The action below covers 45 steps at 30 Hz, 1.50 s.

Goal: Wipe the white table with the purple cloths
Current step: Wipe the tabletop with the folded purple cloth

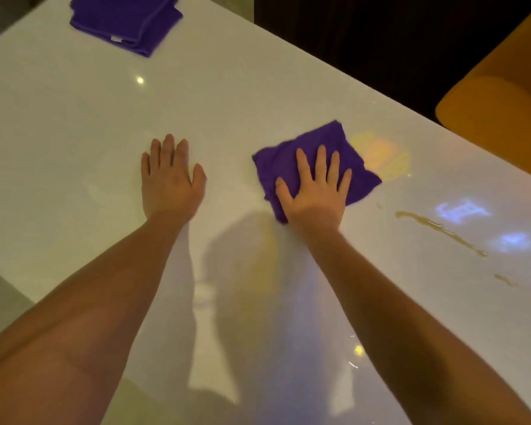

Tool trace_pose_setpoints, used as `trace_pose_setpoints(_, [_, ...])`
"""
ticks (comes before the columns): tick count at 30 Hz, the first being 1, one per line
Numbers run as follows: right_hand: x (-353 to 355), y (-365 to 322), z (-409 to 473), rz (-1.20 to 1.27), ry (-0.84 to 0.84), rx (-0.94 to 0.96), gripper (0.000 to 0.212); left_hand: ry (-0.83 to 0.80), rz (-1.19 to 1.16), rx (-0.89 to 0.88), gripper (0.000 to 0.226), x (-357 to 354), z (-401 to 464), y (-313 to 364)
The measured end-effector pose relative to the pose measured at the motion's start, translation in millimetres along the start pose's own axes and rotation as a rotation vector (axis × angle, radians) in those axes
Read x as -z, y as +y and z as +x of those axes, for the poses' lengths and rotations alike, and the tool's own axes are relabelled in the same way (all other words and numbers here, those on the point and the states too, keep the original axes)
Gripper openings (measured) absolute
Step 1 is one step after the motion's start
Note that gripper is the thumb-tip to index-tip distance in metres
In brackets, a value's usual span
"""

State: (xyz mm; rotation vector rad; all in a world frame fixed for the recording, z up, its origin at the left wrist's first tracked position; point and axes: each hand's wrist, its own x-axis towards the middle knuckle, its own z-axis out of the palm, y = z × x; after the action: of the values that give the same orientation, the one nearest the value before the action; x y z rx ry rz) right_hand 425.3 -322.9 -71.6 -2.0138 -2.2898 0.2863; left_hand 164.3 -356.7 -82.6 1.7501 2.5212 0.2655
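My right hand lies flat, fingers spread, pressing on a folded purple cloth on the glossy white table. My left hand rests palm down on the bare tabletop to the left of that cloth, holding nothing. A second pile of folded purple cloths sits at the far left corner of the table, out of both hands' reach. A yellowish streak of liquid runs across the table to the right of my right hand.
An orange-yellow chair stands past the table's far right edge. A smaller yellowish drop lies near the streak. The table's left edge drops away to grey floor.
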Motion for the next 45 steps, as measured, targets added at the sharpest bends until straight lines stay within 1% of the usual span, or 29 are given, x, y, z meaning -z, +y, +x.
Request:
trace_pose_setpoints(1, [-0.1, 7.9, -24.3, -0.003, 0.016, -0.001, 0.075, -0.006, -0.001, 0.002, 0.061, 0.3, -0.2, 1.4])
trace_pose_setpoints(3, [0.5, 26.1, -75.4, -0.004, -0.011, -0.003, 0.076, -0.022, 0.005, 0.006, 0.06, 3.5, -2.0, 3.8])
trace_pose_setpoints(5, [0.2, 47.5, -126.4, 0.006, -0.028, 0.0, 0.075, 0.003, 0.05, -0.019, 0.057, 7.6, -6.7, 7.7])
trace_pose_setpoints(7, [1.6, 67.4, -162.0, -0.017, -0.057, 0.005, 0.074, 0.04, 0.085, -0.085, 0.055, 12.5, -12.4, 17.5])
trace_pose_setpoints(9, [5.3, 80.7, -171.3, -0.034, -0.095, 0.015, 0.075, 0.054, 0.048, -0.199, 0.053, 16.1, -20.0, 42.2])
trace_pose_setpoints(11, [8.9, 84.1, -156.6, -0.035, -0.113, 0.022, 0.078, 0.048, -0.014, -0.292, 0.049, 13.4, -30.9, 81.9])
trace_pose_setpoints(12, [10.3, 84.1, -142.4, -0.037, -0.114, 0.017, 0.08, 0.025, -0.045, -0.29, 0.048, 9.9, -38.5, 105.6])
trace_pose_setpoints(13, [11.5, 84.3, -125.8, -0.043, -0.111, 0.007, 0.081, -0.006, -0.073, -0.241, 0.049, 6.1, -47.1, 129.1])
trace_pose_setpoints(16, [15.1, 96.4, -68.6, -0.063, -0.06, -0.011, 0.083, -0.077, -0.1, 0.049, 0.058, -12.3, -72.1, 180.9])
trace_pose_setpoints(17, [17.3, 105.0, -46.4, -0.046, -0.054, -0.011, 0.083, -0.091, -0.057, 0.098, 0.061, -18.9, -77.9, 188.7])
trace_pose_setpoints(20, [27.0, 134.4, 17.5, -0.03, -0.072, -0.015, 0.08, -0.096, 0.056, 0.109, 0.067, -30.7, -80.7, 194.1])
trace_pose_setpoints(23, [30.0, 150.8, 35.9, -0.041, -0.053, -0.005, 0.079, -0.082, 0.094, 0.124, 0.068, -33.8, -79.3, 193.7])
trace_pose_setpoints(26, [27.7, 156.7, -5.5, -0.019, -0.025, 0.003, 0.077, -0.083, 0.096, 0.131, 0.069, -33.5, -79.7, 196.4])
trace_pose_setpoints(30, [23.8, 176.6, -124.1, 0.033, -0.005, 0.018, 0.074, -0.072, 0.089, 0.138, 0.067, -30.0, -79.8, 199.4])
trace_pose_setpoints(33, [16.5, 187.5, -205.5, 0.02, -0.036, 0.018, 0.073, -0.053, 0.069, 0.131, 0.067, -31.3, -80.7, 199.2])
trace_pose_setpoints(35, [13.7, 189.6, -219.1, 0.001, -0.045, 0.021, 0.073, -0.043, 0.071, 0.125, 0.067, -32.0, -81.0, 199.6])
trace_pose_setpoints(38, [15.7, 183.3, -181.5, 0.012, -0.001, 0.029, 0.073, -0.036, 0.062, 0.13, 0.066, -30.5, -81.2, 201.2])
trace_pose_setpoints(42, [19.9, 171.0, -90.5, 0.027, 0.05, -0.019, 0.074, -0.032, 0.084, 0.129, 0.067, -32.0, -80.7, 201.7])
trace_pose_setpoints(45, [25.0, 164.5, -25.9, 0.026, 0.031, -0.052, 0.076, -0.023, 0.099, 0.124, 0.068, -34.6, -81.1, 199.5])
